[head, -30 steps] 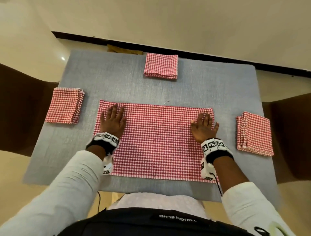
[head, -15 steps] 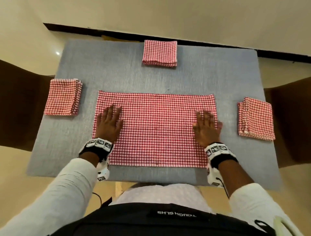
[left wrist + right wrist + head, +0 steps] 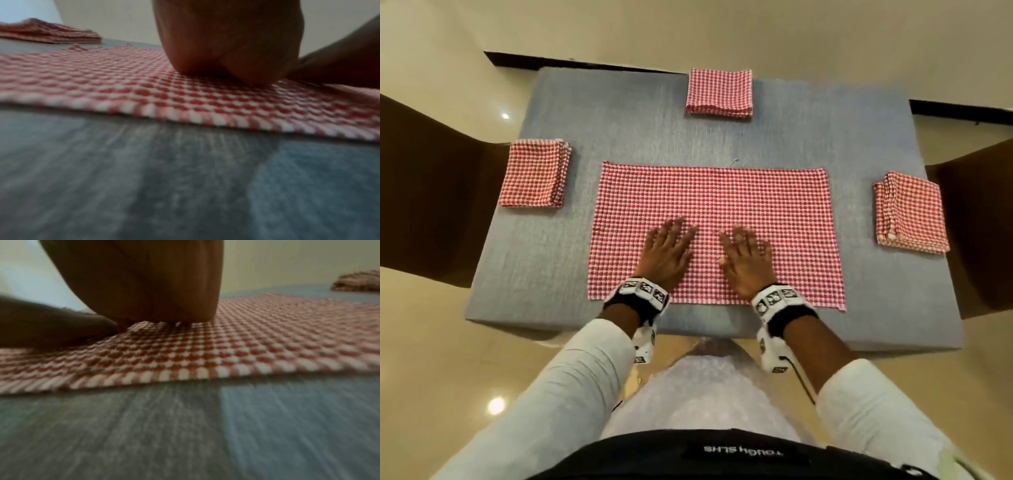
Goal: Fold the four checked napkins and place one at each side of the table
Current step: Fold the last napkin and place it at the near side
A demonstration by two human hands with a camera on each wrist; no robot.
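Observation:
A red-and-white checked napkin (image 3: 722,205), folded to a wide rectangle, lies flat in the middle of the grey table (image 3: 619,130). My left hand (image 3: 667,250) and right hand (image 3: 746,257) press flat on its near half, side by side near the centre, fingers straight. Three folded checked napkins sit at the table's sides: one at the far side (image 3: 719,92), one at the left (image 3: 534,173), one at the right (image 3: 911,212). The left wrist view shows my palm (image 3: 226,48) on the cloth (image 3: 144,84); the right wrist view shows my palm (image 3: 144,288) on the cloth (image 3: 246,340).
Dark brown chairs stand at the left (image 3: 431,192) and right (image 3: 976,222) of the table. The near strip of table top (image 3: 705,318) between the napkin and the edge is bare grey cloth. Beige floor surrounds the table.
Both hands have slid inward along the napkin from its left and right ends to its middle, staying flat on the cloth. The napkin stays in place.

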